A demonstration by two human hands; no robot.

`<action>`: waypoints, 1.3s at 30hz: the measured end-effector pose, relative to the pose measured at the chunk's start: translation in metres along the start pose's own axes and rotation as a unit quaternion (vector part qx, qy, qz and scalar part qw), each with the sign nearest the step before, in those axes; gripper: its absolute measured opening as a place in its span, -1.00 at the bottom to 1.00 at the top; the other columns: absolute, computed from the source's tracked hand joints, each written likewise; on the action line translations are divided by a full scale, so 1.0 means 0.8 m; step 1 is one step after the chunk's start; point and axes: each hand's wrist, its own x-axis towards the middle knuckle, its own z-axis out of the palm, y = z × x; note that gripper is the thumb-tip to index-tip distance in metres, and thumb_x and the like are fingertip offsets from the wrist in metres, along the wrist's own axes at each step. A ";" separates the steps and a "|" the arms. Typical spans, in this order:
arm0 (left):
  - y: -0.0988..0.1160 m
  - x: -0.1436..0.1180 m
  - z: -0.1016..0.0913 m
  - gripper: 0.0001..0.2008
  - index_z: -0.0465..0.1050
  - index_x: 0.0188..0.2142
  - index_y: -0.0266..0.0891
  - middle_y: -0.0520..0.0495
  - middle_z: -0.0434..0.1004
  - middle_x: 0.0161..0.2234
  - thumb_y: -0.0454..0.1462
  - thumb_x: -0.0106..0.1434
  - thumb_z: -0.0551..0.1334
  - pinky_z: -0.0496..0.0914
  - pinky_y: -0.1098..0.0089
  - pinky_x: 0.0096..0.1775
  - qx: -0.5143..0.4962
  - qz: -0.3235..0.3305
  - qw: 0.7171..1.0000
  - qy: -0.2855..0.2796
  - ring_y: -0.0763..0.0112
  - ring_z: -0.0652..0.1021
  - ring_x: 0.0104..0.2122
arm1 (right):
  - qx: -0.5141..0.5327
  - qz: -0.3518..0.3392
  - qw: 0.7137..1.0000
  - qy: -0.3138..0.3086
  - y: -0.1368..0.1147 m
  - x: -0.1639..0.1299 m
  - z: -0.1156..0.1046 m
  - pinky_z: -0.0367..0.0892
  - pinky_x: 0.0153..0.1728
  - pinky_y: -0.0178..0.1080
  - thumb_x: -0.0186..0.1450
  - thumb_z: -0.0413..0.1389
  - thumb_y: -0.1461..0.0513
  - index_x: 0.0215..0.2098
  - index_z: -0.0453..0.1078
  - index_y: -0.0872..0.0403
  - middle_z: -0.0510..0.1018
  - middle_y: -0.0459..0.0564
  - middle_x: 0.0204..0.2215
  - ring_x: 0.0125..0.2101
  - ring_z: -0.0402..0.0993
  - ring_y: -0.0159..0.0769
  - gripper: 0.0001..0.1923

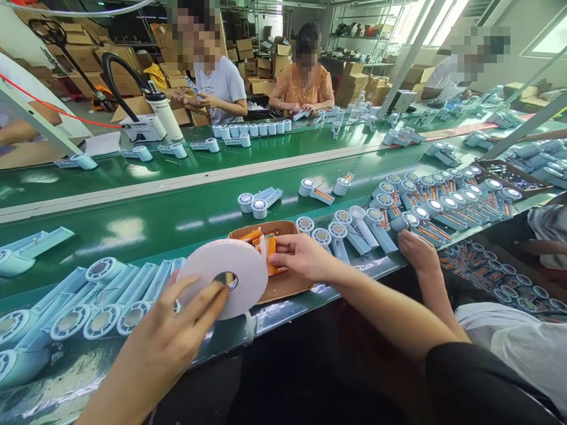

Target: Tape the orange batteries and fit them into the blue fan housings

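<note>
My left hand (170, 330) grips a large white roll of tape (245, 265), with fingers at its centre hole. At the roll's right edge, my right hand (308, 257) pinches an orange battery (272, 251) between thumb and fingers. A short white strip beside the battery appears to join the roll's edge. Below and behind them is a shallow cardboard box (287, 289) with more orange batteries (251, 236) in it, partly hidden by the roll. Light-blue device housings with round heads (103, 321) stand in rows left of the roll, and more housings (339, 231) are right of the box.
A green conveyor belt (195, 206) crosses beyond the box, carrying a few housings (260, 206). A co-worker's hand (419, 251) touches the rows at right. Several people sit across the line. A white cylinder with a black hose (163, 112) stands far left.
</note>
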 end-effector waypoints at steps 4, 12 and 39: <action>0.039 0.009 0.017 -0.63 0.66 0.13 -0.23 -0.23 0.70 -0.04 -0.36 0.33 0.39 0.46 -0.31 0.32 -0.027 -0.058 0.998 0.011 -0.24 0.53 0.19 | 0.165 -0.067 0.963 0.200 0.033 -0.003 0.020 0.70 -0.06 0.03 0.16 0.43 -0.26 -0.12 0.60 -0.03 0.78 0.04 -0.26 -0.24 0.74 -0.04 -0.42; 0.001 0.020 0.048 -0.42 0.65 0.14 -0.02 -0.12 0.72 0.05 -0.25 0.10 0.57 0.57 -0.04 0.25 -0.215 -0.069 0.966 -0.127 -0.12 0.53 0.27 | 0.141 -0.219 0.905 0.337 -0.051 0.013 -0.132 0.62 0.18 -0.08 0.30 0.40 -0.05 0.15 0.44 -0.14 0.72 -0.04 0.07 0.18 0.65 -0.19 -0.47; -0.121 0.328 0.282 -0.88 0.69 -0.24 -0.14 -0.06 0.75 -0.02 -0.30 0.30 0.32 0.44 0.31 0.13 -0.275 -0.064 0.896 -0.343 0.20 0.64 0.07 | -0.136 -0.067 0.985 0.089 0.055 0.099 -0.223 0.60 -0.02 -0.08 0.31 0.30 0.20 0.15 0.33 -0.06 0.75 -0.13 -0.28 -0.26 0.74 -0.21 -0.52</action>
